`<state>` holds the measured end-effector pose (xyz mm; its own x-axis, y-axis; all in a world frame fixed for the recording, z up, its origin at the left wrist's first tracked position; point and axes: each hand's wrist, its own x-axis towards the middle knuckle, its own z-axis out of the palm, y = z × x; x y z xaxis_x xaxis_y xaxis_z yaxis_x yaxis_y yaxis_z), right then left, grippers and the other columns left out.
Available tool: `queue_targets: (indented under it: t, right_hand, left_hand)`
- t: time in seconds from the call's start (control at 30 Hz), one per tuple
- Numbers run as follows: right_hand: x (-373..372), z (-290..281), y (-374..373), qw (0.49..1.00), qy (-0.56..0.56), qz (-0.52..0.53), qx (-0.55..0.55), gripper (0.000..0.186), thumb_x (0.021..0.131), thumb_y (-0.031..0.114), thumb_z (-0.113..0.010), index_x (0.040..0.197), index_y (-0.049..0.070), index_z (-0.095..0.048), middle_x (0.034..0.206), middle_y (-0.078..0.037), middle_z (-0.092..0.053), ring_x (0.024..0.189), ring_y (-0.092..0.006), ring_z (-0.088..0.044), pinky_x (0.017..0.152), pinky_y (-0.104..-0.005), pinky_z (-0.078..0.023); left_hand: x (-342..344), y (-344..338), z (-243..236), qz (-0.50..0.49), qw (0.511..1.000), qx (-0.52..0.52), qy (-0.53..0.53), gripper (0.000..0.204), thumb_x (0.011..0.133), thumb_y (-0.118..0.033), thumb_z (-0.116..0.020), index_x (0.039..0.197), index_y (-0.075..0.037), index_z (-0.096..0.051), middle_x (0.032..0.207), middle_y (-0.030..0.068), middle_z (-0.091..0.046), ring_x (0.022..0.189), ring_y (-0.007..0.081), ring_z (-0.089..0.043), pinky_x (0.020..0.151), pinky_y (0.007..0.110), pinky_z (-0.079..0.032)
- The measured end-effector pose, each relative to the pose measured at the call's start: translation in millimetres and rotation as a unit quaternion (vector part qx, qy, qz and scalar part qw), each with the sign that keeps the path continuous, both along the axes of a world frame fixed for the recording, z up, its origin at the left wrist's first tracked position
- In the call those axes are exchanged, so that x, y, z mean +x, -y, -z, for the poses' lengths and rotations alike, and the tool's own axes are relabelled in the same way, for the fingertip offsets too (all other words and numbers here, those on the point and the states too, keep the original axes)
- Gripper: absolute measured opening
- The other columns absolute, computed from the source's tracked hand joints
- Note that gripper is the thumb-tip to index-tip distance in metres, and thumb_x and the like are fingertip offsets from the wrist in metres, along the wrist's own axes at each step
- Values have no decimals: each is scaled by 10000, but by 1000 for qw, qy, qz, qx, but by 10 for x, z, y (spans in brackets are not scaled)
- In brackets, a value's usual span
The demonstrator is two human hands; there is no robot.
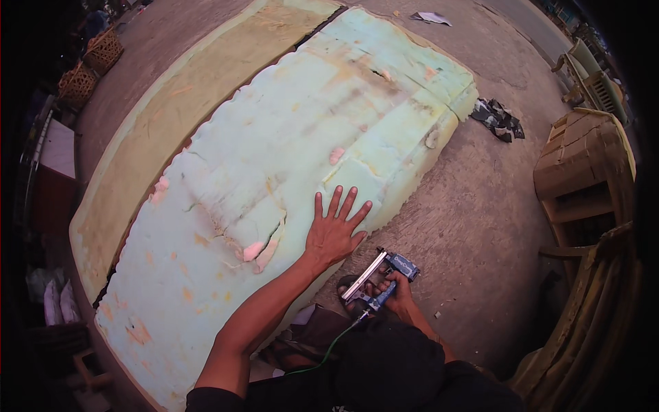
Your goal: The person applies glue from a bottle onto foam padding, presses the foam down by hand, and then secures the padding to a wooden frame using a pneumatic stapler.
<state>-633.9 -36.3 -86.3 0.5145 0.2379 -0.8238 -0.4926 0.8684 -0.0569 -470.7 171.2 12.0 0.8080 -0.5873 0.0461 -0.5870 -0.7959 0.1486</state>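
My left hand (333, 232) lies flat with fingers spread on a large pale green foam pad (261, 147), close to its right edge. The foam is patched, stained and torn in places, with pink bits showing through. In my right hand (399, 294) is a blue and silver air staple gun (401, 266), gripped by its handle just off the foam's right side. A thin green air hose (336, 341) runs from the base of the gun toward my body. Nothing shows between the gun's nose and the foam.
A tan panel (147, 154) lies along the foam's left side, across a dark gap. On the right stand bare wooden furniture frames (573, 175), with a crumpled black cloth or bag (498, 120) on the concrete ground. Woven baskets (103, 51) sit at the far left.
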Motion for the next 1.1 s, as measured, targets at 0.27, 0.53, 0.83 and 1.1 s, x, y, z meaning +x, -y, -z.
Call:
queue_targets:
  t: [0.27,0.53,0.83,1.1]
  right_hand:
    - [155,-451,-73,997,9,23,-74,308,812,135,-538,1105,88,-618,592,27,-408,498,-137,-430,545,-336,-438]
    - [148,-445,-141,997,50,56,-25,322,822,97,-555,1136,41,-593,600,-9,-404,499,-159,-445,559,-380,-468]
    - [135,-379,-200,997,34,72,16,270,841,96,-582,1101,44,-632,605,-10,-440,496,-152,-457,514,-347,-438]
    - [143,-336,-168,998,31,52,24,296,824,86,-591,1111,29,-631,598,-8,-452,501,-150,-477,529,-353,-454]
  left_hand:
    - [-73,26,48,57,997,29,30,751,930,-503,-643,1594,-337,-335,1683,76,-244,1548,368,-191,1167,735,-154]
    - [-117,275,-34,226,942,226,105,678,925,-275,-600,1571,-262,-397,1693,5,-241,1576,265,-148,1249,634,-107]
    - [-61,247,-238,134,978,-148,-56,607,957,6,-534,1540,-2,-364,1573,258,-396,1477,408,-375,1214,516,-297]
    - [-364,227,-281,44,990,-109,-83,639,956,10,-575,1548,27,-335,1572,238,-417,1486,387,-370,1233,460,-264]
